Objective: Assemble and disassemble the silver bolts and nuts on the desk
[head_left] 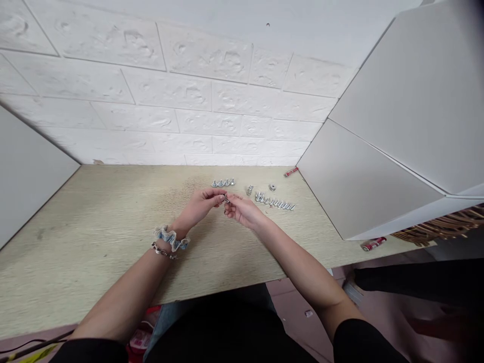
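My left hand (204,204) and my right hand (244,209) meet above the table, fingertips nearly touching. Between them is a small shiny metal part (226,198), pinched from both sides; fingers cover most of it, so its exact kind is hidden. Just behind the hands, several assembled bolts with wide round bases (224,183) stand in a short row. To the right of my right hand sit a small cluster of metal pieces (249,190) and a slanting row of silver screws (275,201). One round metal washer-like piece (272,187) lies behind that row.
The pale wooden table (113,227) meets a white brick-pattern wall (192,96) at the back. White boxes or panels (370,171) border the right side. One red cylinder (291,172) lies in the back right corner, another red cylinder (374,244) near the right front edge.
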`<state>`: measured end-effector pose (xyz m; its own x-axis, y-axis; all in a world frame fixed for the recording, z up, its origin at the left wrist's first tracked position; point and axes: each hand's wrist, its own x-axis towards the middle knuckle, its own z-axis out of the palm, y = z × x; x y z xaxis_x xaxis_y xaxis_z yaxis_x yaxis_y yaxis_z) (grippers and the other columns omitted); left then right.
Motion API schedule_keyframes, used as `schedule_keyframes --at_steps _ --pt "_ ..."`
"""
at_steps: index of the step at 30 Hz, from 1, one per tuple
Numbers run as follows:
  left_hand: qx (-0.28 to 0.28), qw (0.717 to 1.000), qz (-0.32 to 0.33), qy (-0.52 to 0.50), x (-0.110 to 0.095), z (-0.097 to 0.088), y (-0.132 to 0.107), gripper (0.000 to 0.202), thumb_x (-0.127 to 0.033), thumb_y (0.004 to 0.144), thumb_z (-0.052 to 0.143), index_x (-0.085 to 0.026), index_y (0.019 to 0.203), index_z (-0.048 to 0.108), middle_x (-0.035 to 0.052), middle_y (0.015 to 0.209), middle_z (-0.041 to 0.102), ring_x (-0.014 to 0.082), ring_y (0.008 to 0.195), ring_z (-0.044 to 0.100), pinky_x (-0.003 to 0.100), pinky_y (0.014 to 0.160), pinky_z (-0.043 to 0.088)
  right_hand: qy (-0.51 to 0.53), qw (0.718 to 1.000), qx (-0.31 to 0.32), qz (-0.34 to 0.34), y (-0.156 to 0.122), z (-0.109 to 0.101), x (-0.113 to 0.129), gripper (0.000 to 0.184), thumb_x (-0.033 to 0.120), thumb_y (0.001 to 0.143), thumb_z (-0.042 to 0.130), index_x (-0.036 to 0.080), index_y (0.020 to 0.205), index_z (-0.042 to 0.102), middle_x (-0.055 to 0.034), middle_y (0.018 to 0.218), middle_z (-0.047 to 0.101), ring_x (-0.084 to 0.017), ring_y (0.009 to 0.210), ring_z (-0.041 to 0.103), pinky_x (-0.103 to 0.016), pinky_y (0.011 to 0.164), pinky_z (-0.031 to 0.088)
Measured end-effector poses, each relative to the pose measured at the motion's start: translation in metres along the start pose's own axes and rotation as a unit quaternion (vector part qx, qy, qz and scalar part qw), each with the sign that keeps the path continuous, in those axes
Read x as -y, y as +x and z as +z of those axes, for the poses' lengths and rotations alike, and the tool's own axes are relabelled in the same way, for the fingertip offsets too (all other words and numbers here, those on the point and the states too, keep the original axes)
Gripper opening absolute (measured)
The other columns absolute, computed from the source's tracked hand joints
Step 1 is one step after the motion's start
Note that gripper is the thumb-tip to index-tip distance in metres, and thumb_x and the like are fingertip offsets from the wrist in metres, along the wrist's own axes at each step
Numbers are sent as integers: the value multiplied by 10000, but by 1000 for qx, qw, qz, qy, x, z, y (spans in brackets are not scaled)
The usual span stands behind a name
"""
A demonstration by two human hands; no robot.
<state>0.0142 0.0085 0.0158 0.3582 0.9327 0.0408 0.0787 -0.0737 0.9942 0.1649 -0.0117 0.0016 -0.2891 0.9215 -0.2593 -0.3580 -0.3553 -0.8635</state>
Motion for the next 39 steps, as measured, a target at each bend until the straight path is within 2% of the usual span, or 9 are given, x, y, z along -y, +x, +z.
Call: schedule_keyframes --at_steps 5,12,16,19,23,25,29,35,39 --pt "-36 999 -8 -33 4 4 2 378 -401 645 688 -160 935 661 12 741 636 127 698 548 289 711 446 -18 992 -46 -117 6 -1 -5 346 374 562 756 177 732 529 18 659 598 -79 577 523 -233 578 413" --pt "-17 981 -71 -180 8 7 3 308 -346 655 715 -164 896 657 0 714 618 76 638 539 231 690 468 -134 964 -102 -206 5 2 -6 254 265 592 708 184 783 563 19 700 595 -108 684 570 -269 696 454" --pt "-1 963 -116 -244 7 7 1 213 -318 709 691 -152 831 637 -3 686 591 44 577 509 154 571 457 -189 943 -93 -257 2 3 -9 151 249 669 650 197 800 596 -17 831 621 -132 780 600 -306 780 481" --pt "0 949 -159 -273 6 6 0 188 -311 776 631 -132 733 592 -14 618 536 24 494 456 118 460 415 -279 894 -88 -340 -1 3 -10 69 232 737 595 211 797 622 -31 898 616 -136 841 596 -302 806 494" --pt "32 924 -213 -315 3 4 0 228 -274 843 540 -126 671 532 -33 535 456 22 435 418 111 401 377 -405 790 -69 -455 -3 2 -10 108 193 803 536 210 788 642 -42 873 637 -140 857 595 -306 808 500" --pt "42 918 -224 -324 2 4 1 222 -248 854 515 -128 667 520 -35 528 450 24 423 413 112 386 363 -432 754 -64 -491 -3 1 -10 136 174 823 508 207 799 638 -45 877 644 -136 863 600 -300 813 501" --pt "37 927 -219 -301 2 5 1 229 -275 856 498 -126 684 528 -20 554 489 36 438 445 125 382 358 -449 728 -66 -515 -2 -2 -10 157 147 835 482 204 808 626 -45 888 650 -133 874 606 -293 812 507" --pt "71 953 -160 -246 0 2 -2 204 -287 730 672 -123 707 553 -35 553 490 24 463 432 114 428 355 -466 722 -59 -508 -2 -4 -8 154 178 850 477 208 799 619 -39 887 657 -135 879 607 -301 812 510" --pt "86 959 -152 -222 -1 -3 -2 176 -263 722 670 -114 730 576 -21 604 513 26 496 443 119 452 362 -477 719 -56 -502 -2 -5 -6 160 205 860 471 212 829 628 -41 897 661 -138 889 609 -309 826 510"
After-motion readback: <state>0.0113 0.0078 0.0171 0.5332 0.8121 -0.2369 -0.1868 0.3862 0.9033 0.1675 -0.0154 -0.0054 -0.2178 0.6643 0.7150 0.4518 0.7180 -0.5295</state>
